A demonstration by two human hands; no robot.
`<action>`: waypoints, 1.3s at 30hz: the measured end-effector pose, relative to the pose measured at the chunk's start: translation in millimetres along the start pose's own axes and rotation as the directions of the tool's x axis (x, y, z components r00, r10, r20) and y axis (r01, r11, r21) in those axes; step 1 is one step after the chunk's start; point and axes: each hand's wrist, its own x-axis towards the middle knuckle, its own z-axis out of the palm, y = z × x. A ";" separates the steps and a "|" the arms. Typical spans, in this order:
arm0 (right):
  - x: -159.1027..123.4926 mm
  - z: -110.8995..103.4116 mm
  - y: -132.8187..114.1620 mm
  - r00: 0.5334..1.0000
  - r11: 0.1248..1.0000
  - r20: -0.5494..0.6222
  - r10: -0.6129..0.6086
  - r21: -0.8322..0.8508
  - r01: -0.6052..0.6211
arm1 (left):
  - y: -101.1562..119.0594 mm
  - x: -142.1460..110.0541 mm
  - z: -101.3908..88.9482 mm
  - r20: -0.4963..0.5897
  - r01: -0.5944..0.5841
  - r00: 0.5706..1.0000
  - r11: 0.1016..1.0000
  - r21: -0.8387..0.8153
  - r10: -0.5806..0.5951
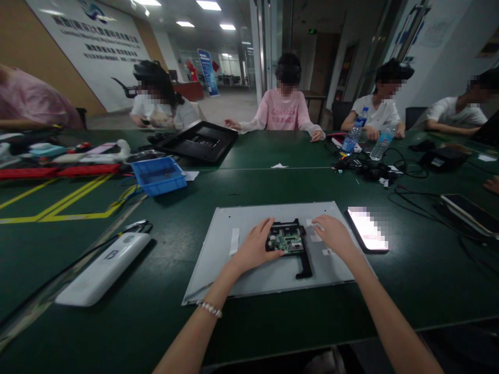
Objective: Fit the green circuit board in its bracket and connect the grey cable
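A flat grey panel [257, 280], like the back of a display, lies on the green table before me. On it rests a black bracket [304, 266] carrying a green circuit board [286, 241]. My left hand [255, 244] grips the bracket's left side, thumb along the lower edge and fingers at the top. To the right of the board, my right hand [331, 236] hovers over or touches the panel with fingertips bent together by a strip of tape [315, 235]. Whether anything sits between those fingertips is too small to tell.
A lit phone [368, 231] lies right of the panel, a white power bank [105, 267] with a cable to the left. Farther off are a blue bin [158, 176], a black monitor casing [200, 141], bottles [384, 143] and tangled cables [362, 167]. Several people sit around the table.
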 end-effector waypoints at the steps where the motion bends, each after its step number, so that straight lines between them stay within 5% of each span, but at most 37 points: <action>1: -2.7 -0.2 2.3 1.000 0.999 0.005 0.014 0.047 -0.014 | 0.7 -0.4 -0.5 0.002 0.002 1.000 1.000 -0.001 -0.002; 7: -21.0 0.9 6.7 0.998 0.961 0.050 0.050 0.269 -0.061 | 5.5 -0.6 -2.4 -0.003 0.018 1.000 1.000 0.000 -0.018; 16: -25.9 11.9 7.9 0.992 0.905 -0.040 0.123 0.416 -0.095 | 6.3 -0.9 -4.4 0.015 0.024 1.000 1.000 -0.002 -0.024; 23: -18.2 1.3 7.8 0.995 0.988 -0.086 0.046 0.153 -0.033 | 6.0 -1.9 -10.4 0.065 0.013 0.998 0.999 -0.035 -0.011; 29: 5.5 -4.0 2.8 0.994 0.987 0.038 -0.100 -0.119 0.104 | 5.5 -0.8 -7.4 0.029 0.003 1.000 0.998 -0.061 -0.002; 39: 9.7 1.0 3.8 0.985 0.959 0.040 -0.167 -0.226 0.172 | 3.8 -2.9 -5.5 0.021 0.023 1.000 0.997 -0.069 -0.021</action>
